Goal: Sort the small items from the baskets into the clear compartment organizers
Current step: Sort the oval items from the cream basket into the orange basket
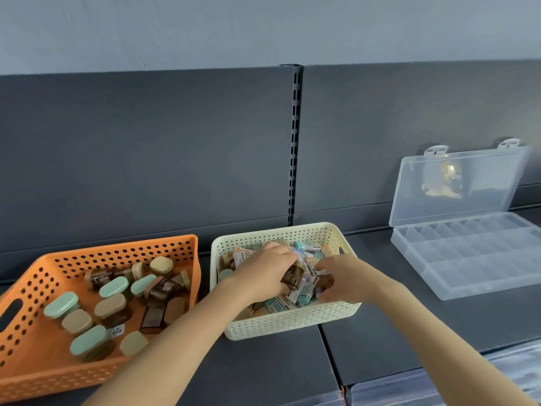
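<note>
**A:** Where are the hands?

**B:** Both are down in the cream basket (292, 320), among the packets (295, 295) that fill it. The left hand (263, 272) is over the basket's middle and the right hand (344, 276) is by its right wall.

**A:** And the fingers?

**B:** The left fingers (288, 256) are curled round a dark jar (294, 275). The right fingers (322, 263) are bent inward and pinch a brown piece (327, 282). It is too blurred to say what that piece is.

**A:** What else is near the basket?

**B:** Just left of it, an orange basket (44, 373) sits tilted. It holds capped jars (114, 287) with green and tan tops, lying loose. Well to the right of the cream basket, and a little further back, is the organizer (480, 259). Its lid (456, 183) stands open against the back panel, and I see nothing in its compartments. All three rest on the dark shelf (380, 347).
</note>
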The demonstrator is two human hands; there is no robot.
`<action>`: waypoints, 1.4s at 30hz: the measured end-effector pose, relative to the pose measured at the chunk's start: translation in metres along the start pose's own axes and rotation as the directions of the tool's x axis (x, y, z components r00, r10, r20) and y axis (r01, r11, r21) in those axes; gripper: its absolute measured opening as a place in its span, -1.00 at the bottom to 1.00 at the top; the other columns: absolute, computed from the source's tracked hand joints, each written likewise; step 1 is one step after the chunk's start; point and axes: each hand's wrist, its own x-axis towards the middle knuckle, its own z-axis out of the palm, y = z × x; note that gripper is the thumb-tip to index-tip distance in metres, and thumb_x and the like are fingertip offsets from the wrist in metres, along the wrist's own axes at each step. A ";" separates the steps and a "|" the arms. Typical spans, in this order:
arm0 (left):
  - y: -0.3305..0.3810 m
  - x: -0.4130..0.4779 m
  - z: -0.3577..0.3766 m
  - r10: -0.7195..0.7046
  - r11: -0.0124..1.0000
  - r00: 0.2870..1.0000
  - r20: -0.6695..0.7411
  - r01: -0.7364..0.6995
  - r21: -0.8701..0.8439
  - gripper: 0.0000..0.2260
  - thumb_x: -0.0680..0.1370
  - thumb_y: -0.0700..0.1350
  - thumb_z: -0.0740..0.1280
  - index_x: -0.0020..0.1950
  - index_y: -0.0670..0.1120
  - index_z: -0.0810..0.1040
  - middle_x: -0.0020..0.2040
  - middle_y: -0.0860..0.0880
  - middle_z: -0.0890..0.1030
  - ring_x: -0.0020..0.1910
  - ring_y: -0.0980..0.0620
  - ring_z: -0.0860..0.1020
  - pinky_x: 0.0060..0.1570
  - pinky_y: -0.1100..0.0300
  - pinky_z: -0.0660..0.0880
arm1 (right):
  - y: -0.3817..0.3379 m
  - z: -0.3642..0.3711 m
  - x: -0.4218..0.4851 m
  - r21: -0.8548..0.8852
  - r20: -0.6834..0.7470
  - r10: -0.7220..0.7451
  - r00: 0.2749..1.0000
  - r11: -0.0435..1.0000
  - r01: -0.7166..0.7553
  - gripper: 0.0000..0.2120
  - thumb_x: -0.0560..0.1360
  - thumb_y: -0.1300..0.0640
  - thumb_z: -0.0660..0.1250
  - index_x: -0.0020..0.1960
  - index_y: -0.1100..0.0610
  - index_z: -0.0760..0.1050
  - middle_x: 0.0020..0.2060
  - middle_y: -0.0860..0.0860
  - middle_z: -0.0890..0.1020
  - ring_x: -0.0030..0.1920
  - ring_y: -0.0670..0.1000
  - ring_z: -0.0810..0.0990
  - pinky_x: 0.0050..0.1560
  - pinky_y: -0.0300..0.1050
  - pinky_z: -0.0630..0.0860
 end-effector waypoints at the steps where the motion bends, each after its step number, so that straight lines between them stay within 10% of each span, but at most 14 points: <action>1: -0.002 0.000 0.002 -0.001 1.000 1.000 -0.011 0.001 0.013 -0.59 0.47 -0.15 0.41 0.30 -0.06 0.45 0.30 0.05 0.46 0.37 0.03 0.28 0.39 0.07 0.27 | 0.000 0.001 0.001 -0.024 0.005 -0.011 1.000 1.000 0.011 -0.63 0.41 0.00 0.40 0.16 0.14 0.48 -0.02 0.02 0.56 -0.06 0.04 0.51 -0.14 -0.10 0.49; 18: -0.024 -0.044 -0.013 -0.201 0.967 0.970 -0.138 0.174 -0.188 -0.57 0.50 -0.04 0.35 0.35 0.06 0.36 0.28 0.10 0.37 0.17 0.09 0.44 0.10 0.14 0.48 | -0.007 0.007 0.013 0.072 -0.083 -0.121 0.989 0.989 0.127 -0.42 0.34 0.03 0.46 0.34 0.00 0.43 0.17 -0.03 0.51 0.07 -0.07 0.38 0.03 -0.17 0.42; 31: -0.033 -0.058 -0.019 -0.253 0.957 0.947 -0.200 0.214 -0.196 -0.53 0.52 -0.07 0.35 0.40 0.06 0.34 0.35 0.12 0.34 0.21 0.12 0.43 0.10 0.17 0.49 | -0.018 0.019 0.021 0.036 -0.245 -0.159 0.956 0.984 0.173 -0.91 0.48 0.20 0.22 -0.08 0.17 0.49 -0.20 0.06 0.60 -0.23 0.08 0.51 -0.33 -0.19 0.33; 42: -0.052 -0.087 -0.028 -0.310 0.943 0.909 -0.280 0.258 -0.208 -0.52 0.52 -0.05 0.35 0.42 0.05 0.33 0.33 0.11 0.36 0.20 0.14 0.42 0.03 0.27 0.45 | -0.075 0.034 0.046 0.108 -0.252 -0.262 0.932 0.949 0.296 -0.79 0.48 0.13 0.26 0.07 0.20 0.49 -0.03 0.11 0.50 0.00 0.13 0.48 -0.03 0.06 0.54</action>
